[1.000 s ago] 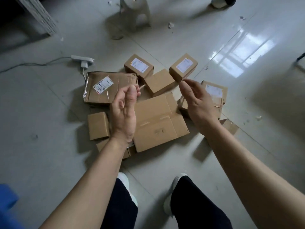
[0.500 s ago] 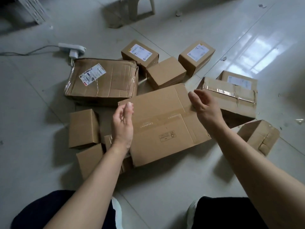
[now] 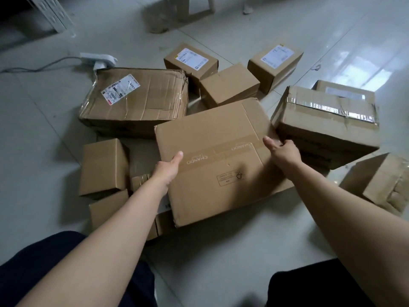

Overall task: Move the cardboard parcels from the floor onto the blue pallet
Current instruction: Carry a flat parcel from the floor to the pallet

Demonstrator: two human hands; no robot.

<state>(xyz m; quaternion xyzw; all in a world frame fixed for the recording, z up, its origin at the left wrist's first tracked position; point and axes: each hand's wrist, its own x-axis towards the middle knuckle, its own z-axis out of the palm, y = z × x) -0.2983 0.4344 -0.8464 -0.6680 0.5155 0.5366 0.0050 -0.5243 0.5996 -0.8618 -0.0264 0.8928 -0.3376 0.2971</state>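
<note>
A second ago both hands were raised and empty; now the left hand (image 3: 168, 168) and right hand (image 3: 282, 149) grasp the two sides of the large CHANDO carton (image 3: 219, 158), which lies on the floor (image 3: 221, 251) among the other parcels. Lifting probably comes next; no blue pallet is visible.

Large parcel (image 3: 221, 160) centre, taped parcel (image 3: 325, 125) right, crumpled parcel (image 3: 141, 100) behind-left.

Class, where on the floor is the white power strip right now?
In the head view, the power strip lies upper left on the floor, just behind the far-left corner of the crumpled labelled box, its cable running off left.
</note>
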